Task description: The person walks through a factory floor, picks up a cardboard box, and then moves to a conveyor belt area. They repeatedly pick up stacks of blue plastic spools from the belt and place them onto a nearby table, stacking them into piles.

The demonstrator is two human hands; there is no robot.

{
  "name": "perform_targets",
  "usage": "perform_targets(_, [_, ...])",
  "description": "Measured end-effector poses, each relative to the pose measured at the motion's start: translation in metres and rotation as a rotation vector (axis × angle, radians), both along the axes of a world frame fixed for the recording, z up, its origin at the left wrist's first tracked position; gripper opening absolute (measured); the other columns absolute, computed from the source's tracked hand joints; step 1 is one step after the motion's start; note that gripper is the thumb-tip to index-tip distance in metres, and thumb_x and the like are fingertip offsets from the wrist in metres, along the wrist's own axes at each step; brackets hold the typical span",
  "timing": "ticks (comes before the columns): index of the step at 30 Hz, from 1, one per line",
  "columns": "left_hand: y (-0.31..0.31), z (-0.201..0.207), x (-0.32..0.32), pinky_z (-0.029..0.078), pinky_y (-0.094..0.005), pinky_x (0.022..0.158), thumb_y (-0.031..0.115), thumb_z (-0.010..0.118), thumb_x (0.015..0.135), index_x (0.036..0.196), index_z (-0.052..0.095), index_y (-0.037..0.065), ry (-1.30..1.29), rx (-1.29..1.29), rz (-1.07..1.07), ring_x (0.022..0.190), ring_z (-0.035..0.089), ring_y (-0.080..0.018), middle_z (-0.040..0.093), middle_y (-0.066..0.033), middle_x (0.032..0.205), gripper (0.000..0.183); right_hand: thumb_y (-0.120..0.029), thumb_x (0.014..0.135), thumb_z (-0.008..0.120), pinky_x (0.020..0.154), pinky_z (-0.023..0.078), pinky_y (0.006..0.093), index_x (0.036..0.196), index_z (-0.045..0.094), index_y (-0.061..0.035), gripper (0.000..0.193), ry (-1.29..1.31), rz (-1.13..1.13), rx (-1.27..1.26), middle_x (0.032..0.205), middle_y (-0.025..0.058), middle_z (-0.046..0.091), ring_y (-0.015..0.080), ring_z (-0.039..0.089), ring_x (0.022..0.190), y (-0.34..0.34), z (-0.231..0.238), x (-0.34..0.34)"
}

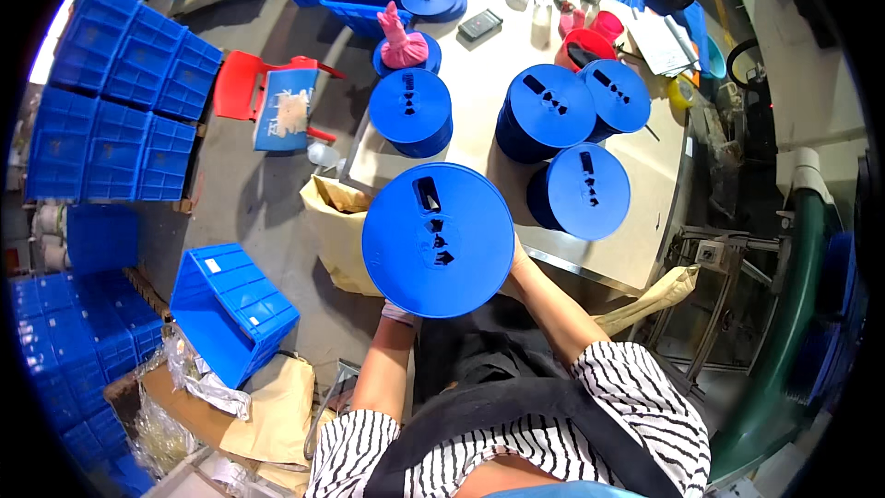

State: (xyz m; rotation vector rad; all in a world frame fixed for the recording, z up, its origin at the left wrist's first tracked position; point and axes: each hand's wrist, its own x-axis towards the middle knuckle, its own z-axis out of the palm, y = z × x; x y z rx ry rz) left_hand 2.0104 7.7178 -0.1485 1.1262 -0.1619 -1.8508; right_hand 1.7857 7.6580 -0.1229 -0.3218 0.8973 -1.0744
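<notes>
Between my two hands a large round blue plastic disc [396,240] is held up in front of me, at the near edge of the table. A slot and several small shaped cut-outs run down its middle. My left hand [398,314] grips it from below on the near left; a pale glove shows at the wrist and the fingers are hidden under the disc. My right hand [519,258] holds its right edge, with most of the fingers out of sight behind it. Whether more discs lie beneath this one cannot be seen.
Stacks of similar blue discs [410,106] [551,106] [590,192] stand on the table [479,120]. A pink glove [402,44] sits on one stack. Beyond are a phone [479,25], a red bowl [586,44] and bottles. Blue crates [147,55] and a red chair [238,85] are at left.
</notes>
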Motion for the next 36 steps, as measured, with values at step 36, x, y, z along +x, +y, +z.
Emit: perform_targets(36, [-0.162, -0.220, -0.037, 0.032, -0.0439, 0.104, 0.045, 0.048, 0.088, 0.131, 0.042, 0.009, -0.919, -0.084, -0.733, 0.122, 0.039, -0.0295, 0.041, -0.0122, 0.136, 0.056, -0.042, 0.095, 0.039, 0.108, 0.027, 0.0370, 0.143, 0.025, -0.0171, 0.056, -0.600, -0.573, 0.022, 0.144, 0.0057, 0.032, 0.0229, 0.034, 0.130, -0.076, -0.187, -0.030])
